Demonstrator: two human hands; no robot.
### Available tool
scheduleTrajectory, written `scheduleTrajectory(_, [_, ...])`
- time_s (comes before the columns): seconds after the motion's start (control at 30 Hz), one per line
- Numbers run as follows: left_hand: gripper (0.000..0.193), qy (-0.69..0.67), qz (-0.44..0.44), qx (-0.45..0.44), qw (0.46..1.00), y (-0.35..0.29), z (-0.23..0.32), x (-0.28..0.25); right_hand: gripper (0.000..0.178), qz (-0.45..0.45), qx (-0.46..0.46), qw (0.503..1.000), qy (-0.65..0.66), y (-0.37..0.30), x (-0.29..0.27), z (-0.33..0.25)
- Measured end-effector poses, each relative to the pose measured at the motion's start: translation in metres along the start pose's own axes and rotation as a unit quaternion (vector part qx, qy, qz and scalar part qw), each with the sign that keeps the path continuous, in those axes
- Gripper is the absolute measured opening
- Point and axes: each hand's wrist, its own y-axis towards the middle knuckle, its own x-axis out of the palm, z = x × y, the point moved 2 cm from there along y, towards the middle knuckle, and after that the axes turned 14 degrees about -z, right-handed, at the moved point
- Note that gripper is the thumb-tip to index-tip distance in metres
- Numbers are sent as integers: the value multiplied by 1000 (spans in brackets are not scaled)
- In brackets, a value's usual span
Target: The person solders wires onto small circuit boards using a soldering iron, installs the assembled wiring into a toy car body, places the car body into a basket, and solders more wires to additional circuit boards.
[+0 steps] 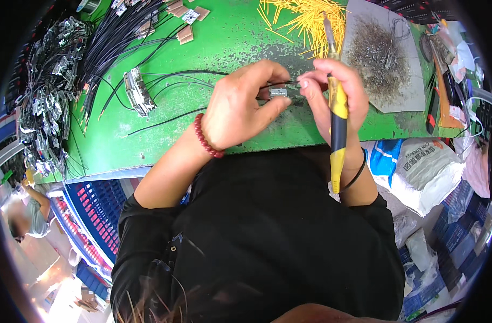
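My left hand (235,105) pinches a small grey rectangular component (278,93) between thumb and fingers, above the near part of the green table (176,121). A thin black wire (290,82) runs from beside this part to the fingertips of my right hand (351,99), which pinch near its end. That same hand also holds a yellow and black soldering iron (338,129), its metal tip pointing away from me. Several black wires (189,74) trail leftward from behind my left hand, near a small stack of metallic parts (138,91).
Yellow thin tubes (310,24) lie loose at the back, beside a grey sheet (413,97) covered in dark residue. Bundled black wires (114,48) and heaped metallic parts (54,81) fill the left. A blue basket (98,207) and a white sack (426,172) stand below the table's edge.
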Motion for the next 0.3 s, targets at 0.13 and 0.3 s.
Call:
scheduleTrajectory(0.13, [11,-41,30,-50,997,3,-2,4,29,-20,-25,999,6,-8,6,1])
scheduleTrajectory(0.3, [7,-9,50,-32,998,0,-1,7,36,-11,-44,998,38,-21,1,0])
